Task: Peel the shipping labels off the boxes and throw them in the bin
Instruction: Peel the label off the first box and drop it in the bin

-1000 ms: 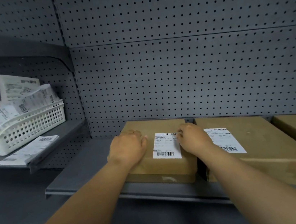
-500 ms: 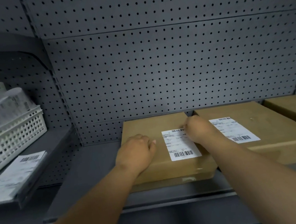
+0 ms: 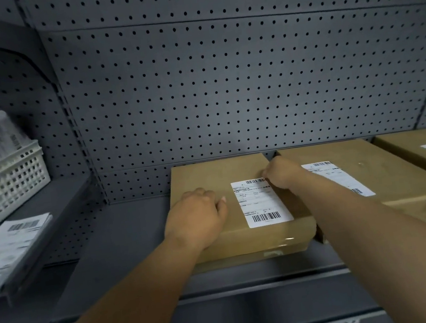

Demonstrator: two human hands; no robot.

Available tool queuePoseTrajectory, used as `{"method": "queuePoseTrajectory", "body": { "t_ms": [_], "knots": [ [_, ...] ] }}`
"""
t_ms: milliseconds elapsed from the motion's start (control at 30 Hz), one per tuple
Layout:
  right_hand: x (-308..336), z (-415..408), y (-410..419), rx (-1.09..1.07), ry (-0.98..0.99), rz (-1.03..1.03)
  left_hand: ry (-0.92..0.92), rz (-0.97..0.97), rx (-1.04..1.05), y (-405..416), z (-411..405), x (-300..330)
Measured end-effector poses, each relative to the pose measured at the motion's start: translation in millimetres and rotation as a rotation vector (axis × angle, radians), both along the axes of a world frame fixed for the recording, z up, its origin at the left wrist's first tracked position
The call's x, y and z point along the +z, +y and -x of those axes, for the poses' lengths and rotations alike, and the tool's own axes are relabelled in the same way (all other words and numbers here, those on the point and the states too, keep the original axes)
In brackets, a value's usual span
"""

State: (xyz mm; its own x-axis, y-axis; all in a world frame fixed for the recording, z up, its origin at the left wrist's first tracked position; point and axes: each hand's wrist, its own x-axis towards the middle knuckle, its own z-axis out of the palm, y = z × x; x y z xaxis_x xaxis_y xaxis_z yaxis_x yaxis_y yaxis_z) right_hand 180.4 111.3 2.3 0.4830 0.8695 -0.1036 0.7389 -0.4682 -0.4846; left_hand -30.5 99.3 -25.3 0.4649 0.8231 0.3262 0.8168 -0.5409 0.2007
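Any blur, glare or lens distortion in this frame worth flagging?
Head view: dim, even light; white basket and its papers at left smeared by blur; label under the right hand stays sharp; slight glare on tape at the box front edge; wide-angle bending at the borders.

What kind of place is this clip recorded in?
Probably a stockroom or shop back area: grey pegboard-backed metal shelving, labelled cardboard boxes in a row on the shelf, and a white plastic basket heaped with papers that look like peeled labels.

On the nearest cardboard box [image 3: 216, 177], the left hand [image 3: 197, 217] presses flat left of its shipping label [image 3: 262, 202], while the right hand [image 3: 282, 173] curls at the label's top right corner, fingertips hidden.
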Motion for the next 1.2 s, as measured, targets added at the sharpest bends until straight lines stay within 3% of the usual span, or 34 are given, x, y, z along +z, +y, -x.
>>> {"method": "queuePoseTrajectory", "body": {
  "t_ms": [67,133,267,533,600,733,800,1033,1200],
  "knots": [
    [4,-2,-5,-0.017,0.091,-0.048,0.010,-0.001,0.006,-1,-1,1],
    [4,-5,-8,0.002,0.061,-0.091,0.012,-0.006,0.016,-1,-2,1],
    [-5,2,-13,0.134,-0.192,-0.145,0.009,0.003,0.032,-2,-4,2],
    [-11,18,-13,0.156,-0.420,-0.147,-0.016,0.025,0.049,-4,-2,0],
    [-5,20,-14,0.204,-0.331,-0.132,-0.007,0.020,0.049,-5,-2,1],
    [10,9,-15,0.221,0.400,-0.111,0.010,0.018,0.053,-4,-4,1],
    [6,0,-14,0.200,0.533,-0.166,0.013,0.015,0.056,-5,-4,2],
    [6,7,-7,0.203,0.143,-0.316,-0.001,0.016,0.063,-7,-4,1],
    [12,27,-1,0.410,-0.198,-0.095,-0.009,0.017,0.072,-6,-4,1]
  ]
}}
